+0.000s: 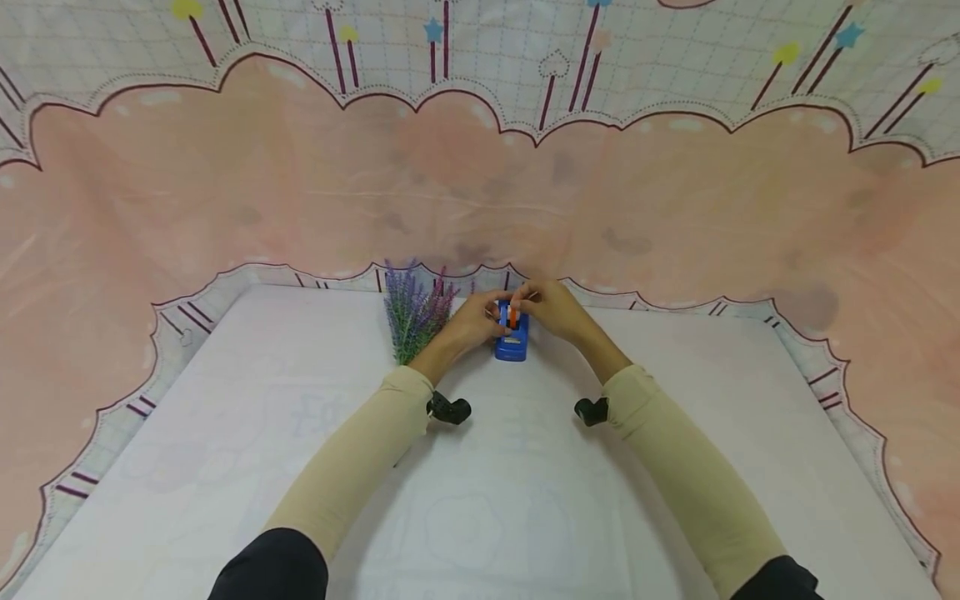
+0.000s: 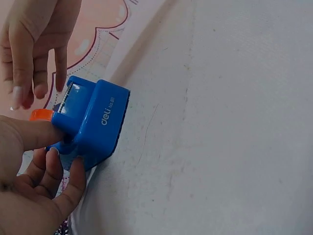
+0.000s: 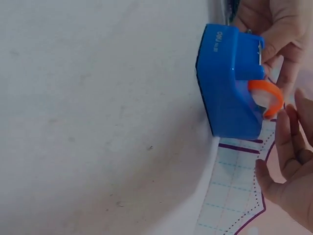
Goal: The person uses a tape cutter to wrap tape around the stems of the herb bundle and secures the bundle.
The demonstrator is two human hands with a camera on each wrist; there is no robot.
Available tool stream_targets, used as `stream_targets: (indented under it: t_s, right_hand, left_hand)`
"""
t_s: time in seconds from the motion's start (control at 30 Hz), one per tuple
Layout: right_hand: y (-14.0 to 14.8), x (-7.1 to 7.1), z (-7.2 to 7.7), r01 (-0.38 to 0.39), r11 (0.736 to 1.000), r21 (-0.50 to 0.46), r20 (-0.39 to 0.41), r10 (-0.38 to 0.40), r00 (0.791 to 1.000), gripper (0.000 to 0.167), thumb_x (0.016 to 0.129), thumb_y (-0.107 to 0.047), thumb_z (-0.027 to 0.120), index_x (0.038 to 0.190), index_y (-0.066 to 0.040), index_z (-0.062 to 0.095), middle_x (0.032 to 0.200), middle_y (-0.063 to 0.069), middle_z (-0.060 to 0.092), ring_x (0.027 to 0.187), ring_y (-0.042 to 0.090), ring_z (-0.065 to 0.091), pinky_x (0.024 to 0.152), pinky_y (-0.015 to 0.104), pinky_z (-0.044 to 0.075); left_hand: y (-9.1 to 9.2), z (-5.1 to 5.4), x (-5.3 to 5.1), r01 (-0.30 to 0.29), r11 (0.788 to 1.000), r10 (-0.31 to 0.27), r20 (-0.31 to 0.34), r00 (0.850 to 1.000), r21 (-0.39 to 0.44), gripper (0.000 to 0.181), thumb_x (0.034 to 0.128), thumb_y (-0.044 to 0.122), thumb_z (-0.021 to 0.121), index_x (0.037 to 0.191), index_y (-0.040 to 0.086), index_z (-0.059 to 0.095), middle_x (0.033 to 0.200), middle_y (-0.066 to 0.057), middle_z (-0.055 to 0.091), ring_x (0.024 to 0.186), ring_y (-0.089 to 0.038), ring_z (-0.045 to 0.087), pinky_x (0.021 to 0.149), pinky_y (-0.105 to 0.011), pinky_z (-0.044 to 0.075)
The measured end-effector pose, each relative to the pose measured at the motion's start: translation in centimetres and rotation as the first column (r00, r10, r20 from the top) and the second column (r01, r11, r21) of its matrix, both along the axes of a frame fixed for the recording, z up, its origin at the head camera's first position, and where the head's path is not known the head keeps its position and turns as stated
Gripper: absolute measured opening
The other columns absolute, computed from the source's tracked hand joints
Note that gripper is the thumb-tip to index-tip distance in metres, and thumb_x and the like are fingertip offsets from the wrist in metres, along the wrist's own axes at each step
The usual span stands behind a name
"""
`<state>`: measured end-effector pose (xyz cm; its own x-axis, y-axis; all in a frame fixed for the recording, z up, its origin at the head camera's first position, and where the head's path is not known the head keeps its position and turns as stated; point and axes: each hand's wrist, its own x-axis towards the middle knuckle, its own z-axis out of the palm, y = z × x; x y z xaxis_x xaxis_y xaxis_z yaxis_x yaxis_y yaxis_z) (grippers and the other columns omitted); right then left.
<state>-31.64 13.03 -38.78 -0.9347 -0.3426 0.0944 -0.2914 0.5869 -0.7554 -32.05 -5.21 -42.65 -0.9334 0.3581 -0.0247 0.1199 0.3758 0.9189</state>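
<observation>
A blue tape dispenser with an orange wheel stands near the far edge of the white table. "deli" is printed on its body. My left hand grips its left side, the thumb lying over the upper part beside the orange wheel and the other fingers against the side below. On the other side my right hand hovers close to the wheel with loosely bent fingers. Nothing shows between them in the right wrist view.
Purple and pink artificial lavender lies left of the dispenser, partly behind my left forearm. The white tabletop spreads toward me. Beyond its far edge hangs a peach patterned cloth. A black wrist camera sits on each sleeve.
</observation>
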Motion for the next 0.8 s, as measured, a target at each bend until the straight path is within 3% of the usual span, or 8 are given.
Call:
stream_targets:
  t_s: [0.17,0.43,0.6,0.8]
  right_hand:
    - [0.2,0.6,0.0,0.015,0.999,-0.036,-0.017,-0.016,1.000,0.016,0.100,-0.018,0.065,0.101,-0.003,0.071,0.103,0.011,0.068,0.096,0.027,0.059,0.086,0.038,0.049]
    - [0.3,1.6,0.1,0.015,0.992,-0.126,-0.036,-0.020,0.999,0.014,0.099,-0.016,0.065,0.099,-0.003,0.071,0.101,0.013,0.071,0.097,0.030,0.067,0.093,0.041,0.054]
    - [0.4,2.1,0.3,0.008,0.979,-0.202,0.007,-0.007,1.000,0.017,0.101,-0.014,0.063,0.102,0.001,0.070,0.099,0.019,0.071,0.093,0.037,0.070,0.086,0.041,0.059]
    - [0.3,2.1,0.3,0.028,0.965,-0.259,0.100,-0.002,0.995,0.036,0.105,-0.008,0.055,0.140,0.000,0.057,0.093,0.021,0.074,0.085,0.041,0.073,0.076,0.040,0.061]
  left_hand:
    - [0.1,-0.2,-0.1,-0.012,1.000,0.012,0.011,1.000,0.014,0.067,0.0869,-0.006,0.075,0.148,0.014,0.054,0.091,-0.008,0.049,0.075,-0.018,0.050,0.059,-0.028,0.051]
    - [0.1,-0.1,0.0,-0.016,1.000,0.016,0.014,1.000,-0.012,0.066,0.0876,-0.004,0.075,0.148,0.012,0.053,0.091,-0.007,0.048,0.075,-0.019,0.049,0.059,-0.027,0.050]
    - [0.2,-0.1,0.0,-0.023,1.000,0.023,0.022,0.999,-0.011,0.066,0.0877,-0.004,0.075,0.148,0.011,0.052,0.092,-0.008,0.048,0.077,-0.019,0.049,0.060,-0.028,0.050]
    - [0.2,-0.2,-0.1,-0.024,1.000,0.024,0.027,0.999,-0.008,0.065,0.0871,-0.007,0.074,0.146,0.012,0.054,0.093,-0.008,0.048,0.076,-0.019,0.048,0.061,-0.029,0.050]
